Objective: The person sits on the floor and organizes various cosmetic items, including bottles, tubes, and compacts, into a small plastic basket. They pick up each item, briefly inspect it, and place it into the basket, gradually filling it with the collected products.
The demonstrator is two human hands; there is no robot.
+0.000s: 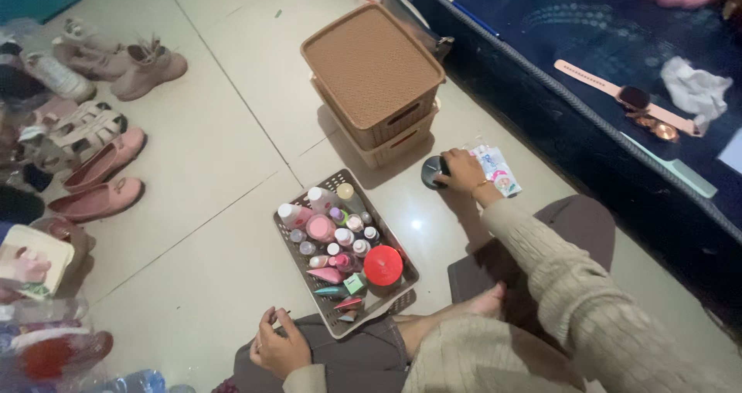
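My right hand (462, 172) reaches out over the tiled floor and grips a small round dark compact (431, 173), just beside a few small sachets (495, 169). My left hand (277, 345) rests on my knee near the lower edge, fingers loosely curled, holding nothing I can make out. Between the hands sits a grey-brown plastic basket (287, 234) packed with several small bottles, jars and tubes, among them a jar with a red lid (383, 265).
Two stacked brown lidded bins (374, 76) stand beyond the basket. Several shoes (100, 161) line the left side. A dark blue mattress (587, 45) on the right carries a pink-strapped watch (632, 98) and a white cloth (696, 88). Bags lie at lower left.
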